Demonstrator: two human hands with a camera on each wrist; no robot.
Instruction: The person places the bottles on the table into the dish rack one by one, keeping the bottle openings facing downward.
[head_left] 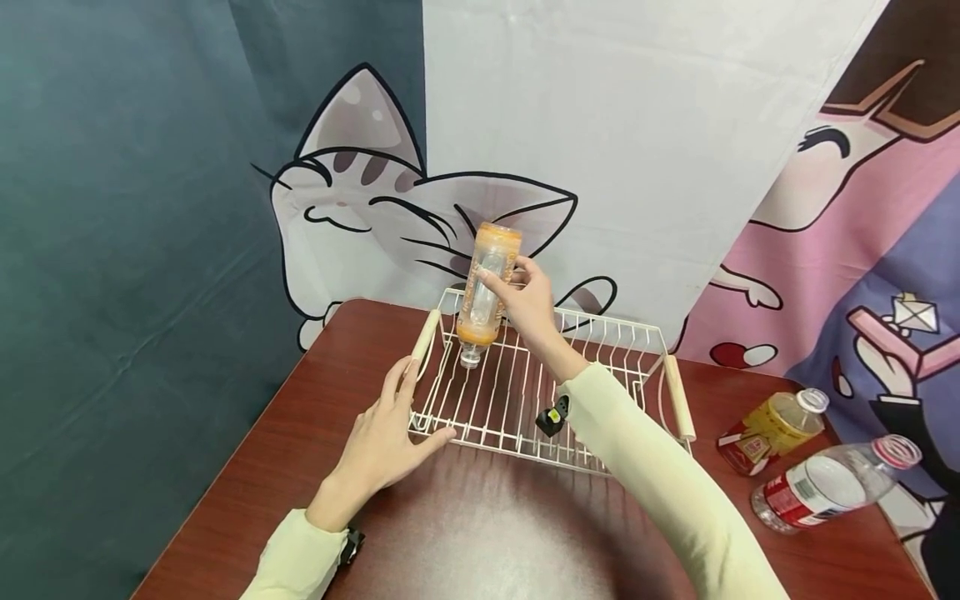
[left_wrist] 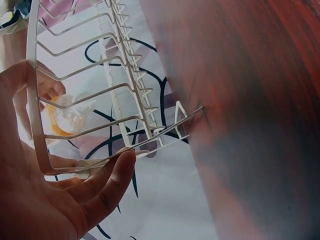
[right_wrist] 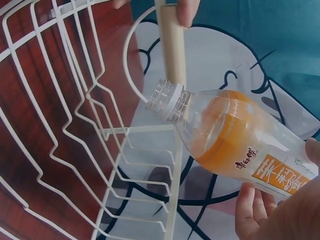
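A clear plastic bottle (head_left: 486,287) with an orange label is in my right hand (head_left: 531,304), gripped between thumb and fingers. It is tilted neck down, its uncapped mouth over the left part of the white wire dish rack (head_left: 517,440). The right wrist view shows the bottle (right_wrist: 250,145) close to the rack's bars. At the rack's front left corner, my left hand (head_left: 382,437) rests with fingers nearly straight against the wooden handle (head_left: 426,336) and the thumb spread by the front edge. In the left wrist view its fingertips touch the handle end.
Two more empty bottles stand right of the rack: one with a yellow and red label (head_left: 772,429), one with a red and white label (head_left: 821,492). The rack's right handle (head_left: 679,398) is near them. A printed cloth (head_left: 637,125) hangs behind the brown table (head_left: 247,492).
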